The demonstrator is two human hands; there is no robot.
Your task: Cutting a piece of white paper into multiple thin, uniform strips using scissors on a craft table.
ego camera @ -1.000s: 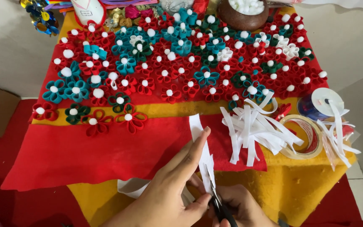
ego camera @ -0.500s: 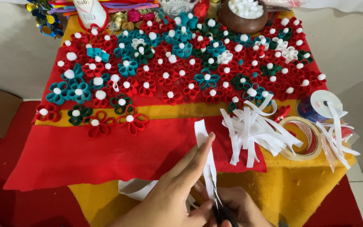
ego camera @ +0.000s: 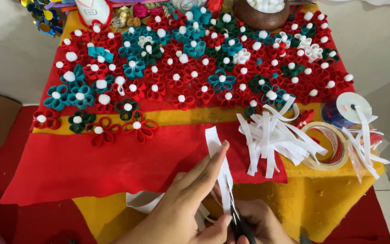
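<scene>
Since 0.5 s ago: scissors (ego camera: 235,212) have advanced up the white strip (ego camera: 220,167); strip top sits a bit lower. L hand (ego camera: 190,203), grip pinching strip w/ fingers extended; R hand (ego camera: 258,223), grip clenched on scissors, blades partly open around strip. Strip upright, near edge of surface (ego camera: 321,199), over red felt (ego camera: 113,167). Cut strips pile (ego camera: 271,140) & tape roll (ego camera: 326,144) to right.

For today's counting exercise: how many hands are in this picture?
2. The left hand pinches a white strip at bottom centre; the right hand, beside it, works scissors. No others show.
</scene>
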